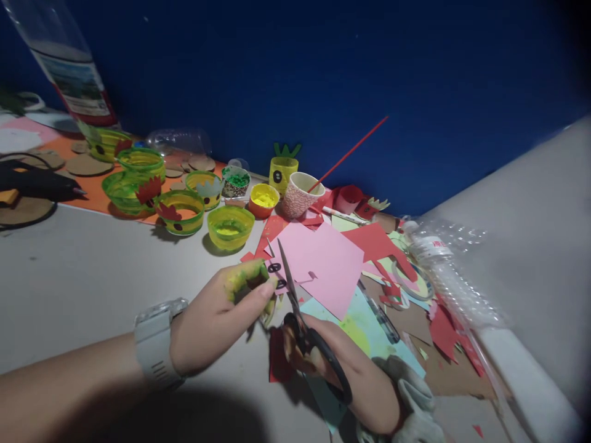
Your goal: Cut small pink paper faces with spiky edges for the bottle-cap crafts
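My left hand (pixel 217 317), with yellow-green paint on its fingers, is closed on a small pink paper piece (pixel 273 275) between thumb and fingers. Two black ovals are drawn on that piece. My right hand (pixel 339 341) grips black-handled scissors (pixel 292 284), fingers in the loops. The blades stand slightly apart, pointing away from me, beside the piece's right edge; whether they touch it I cannot tell. Beyond the blades lies a larger pink sheet (pixel 327 258). Below my right hand a dark red piece (pixel 279 357) is partly hidden.
Several green-yellow painted cups, one a bowl (pixel 229 229), stand at the left. Behind are a patterned cup (pixel 295 206) with a red stick, a yellow paint pot (pixel 264 200) and a glue gun (pixel 34 179). Paper scraps, a pen (pixel 381 314) and a plastic bottle (pixel 455 283) lie right.
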`<action>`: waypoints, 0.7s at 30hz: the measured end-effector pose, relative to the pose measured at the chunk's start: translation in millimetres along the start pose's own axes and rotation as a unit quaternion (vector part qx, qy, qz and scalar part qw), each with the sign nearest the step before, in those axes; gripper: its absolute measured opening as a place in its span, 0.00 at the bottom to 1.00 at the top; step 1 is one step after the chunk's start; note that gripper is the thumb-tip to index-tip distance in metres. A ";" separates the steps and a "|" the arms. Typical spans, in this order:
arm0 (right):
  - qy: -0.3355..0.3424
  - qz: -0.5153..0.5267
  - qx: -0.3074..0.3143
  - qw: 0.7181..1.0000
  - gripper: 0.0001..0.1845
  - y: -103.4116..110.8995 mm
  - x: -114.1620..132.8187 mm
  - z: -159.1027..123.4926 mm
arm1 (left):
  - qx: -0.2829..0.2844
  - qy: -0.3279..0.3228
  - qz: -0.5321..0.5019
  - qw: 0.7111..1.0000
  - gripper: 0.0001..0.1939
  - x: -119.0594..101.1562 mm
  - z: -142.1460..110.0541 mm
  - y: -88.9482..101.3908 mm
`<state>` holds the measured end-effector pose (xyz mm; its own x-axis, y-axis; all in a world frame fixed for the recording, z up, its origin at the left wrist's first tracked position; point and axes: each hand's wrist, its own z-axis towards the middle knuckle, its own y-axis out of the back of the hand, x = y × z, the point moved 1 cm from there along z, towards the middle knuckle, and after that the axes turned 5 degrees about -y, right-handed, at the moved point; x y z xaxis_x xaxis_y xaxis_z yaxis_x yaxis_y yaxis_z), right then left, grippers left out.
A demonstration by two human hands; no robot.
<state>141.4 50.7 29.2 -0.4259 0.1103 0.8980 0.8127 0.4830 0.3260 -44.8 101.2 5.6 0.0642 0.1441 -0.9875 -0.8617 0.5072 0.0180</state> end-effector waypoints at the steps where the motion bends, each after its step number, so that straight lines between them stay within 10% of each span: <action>1: 0.003 -0.002 -0.001 1.000 0.33 -0.8 -0.4 -0.1 | -0.001 0.005 -0.011 1.000 0.15 0.1 0.3 -0.2; 21: 0.038 -0.038 -0.013 0.998 0.23 -12.2 -5.7 -1.2 | -0.020 -0.020 -0.017 0.999 0.14 0.7 5.5 0.1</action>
<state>134.4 43.2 20.6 -0.4551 0.0073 0.8904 0.7899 0.4648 0.4000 -42.1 106.1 5.8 0.1138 0.1615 -0.9803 -0.8781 0.4779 -0.0232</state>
